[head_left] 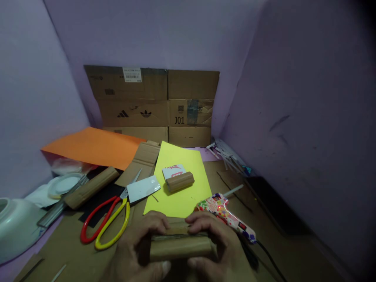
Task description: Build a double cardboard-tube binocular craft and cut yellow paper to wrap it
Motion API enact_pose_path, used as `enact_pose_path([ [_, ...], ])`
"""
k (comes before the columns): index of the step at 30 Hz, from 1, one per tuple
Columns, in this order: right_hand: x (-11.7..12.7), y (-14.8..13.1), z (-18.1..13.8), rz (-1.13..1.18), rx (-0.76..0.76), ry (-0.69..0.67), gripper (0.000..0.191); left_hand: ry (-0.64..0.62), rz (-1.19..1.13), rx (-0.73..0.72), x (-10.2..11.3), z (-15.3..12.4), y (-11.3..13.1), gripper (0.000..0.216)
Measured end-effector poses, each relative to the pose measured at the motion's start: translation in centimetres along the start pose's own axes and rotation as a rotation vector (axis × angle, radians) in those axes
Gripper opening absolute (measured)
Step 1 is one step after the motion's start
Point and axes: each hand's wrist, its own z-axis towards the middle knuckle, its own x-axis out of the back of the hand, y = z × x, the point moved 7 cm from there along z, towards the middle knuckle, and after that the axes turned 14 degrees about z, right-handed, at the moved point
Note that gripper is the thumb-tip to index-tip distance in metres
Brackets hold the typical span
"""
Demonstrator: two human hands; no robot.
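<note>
Between my two hands is a folded piece of brown cardboard, its rounded front side facing me. My left hand grips its left end, fingers over the top and thumb below. At the opposite end my right hand holds it the same way. Just beyond lies a yellow sheet, bearing a small cardboard roll and a white printed card piece. A floral glue gun with a lit red light lies beside my right hand. Scissors with red and yellow handles lie left of my left hand.
A white-faced card touches the scissors. Further left are a longer cardboard roll, an orange sheet and a white bowl. A dark flat slab lies right; the glue gun's cord trails nearby. Flattened cardboard stands behind.
</note>
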Motion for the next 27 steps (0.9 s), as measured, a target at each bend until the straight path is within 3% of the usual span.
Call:
enact_pose_path([
  [4, 1.2, 1.9, 0.0, 0.287, -0.042, 0.153, 0.065, 0.053, 0.079, 0.023, 0.8, 0.0, 0.4, 0.029],
  [10, 0.1, 3.5, -0.8, 0.547, -0.499, 0.173, 0.046, 0.055, 0.156, -0.053, 0.5, 0.1, 1.1, 0.034],
  [14, -1.3, 3.4, -1.2, 0.600, -0.625, 0.120, 0.045, 0.052, 0.137, -0.129, 0.2, 0.0, 1.5, 0.031],
  [17, 0.2, 2.2, -1.0, 0.366, -0.492, 0.183, 0.051, 0.064, 0.173, -0.021, 0.7, 0.0, 0.9, 0.028],
  [21, 6.0, -2.1, -0.5, -0.134, -0.270, 0.399, 0.048, 0.139, 0.269, 0.118, 2.2, 0.1, 0.4, 0.027],
  [24, 10.0, -4.2, 0.0, -0.608, -0.312, 0.454, 0.041, 0.186, 0.376, 0.164, 3.1, 0.4, 0.3, 0.027],
  [27, 11.3, -3.2, 0.7, -0.815, -0.423, 0.312, 0.036, 0.155, 0.495, 0.159, 3.2, 0.5, 0.2, 0.027],
])
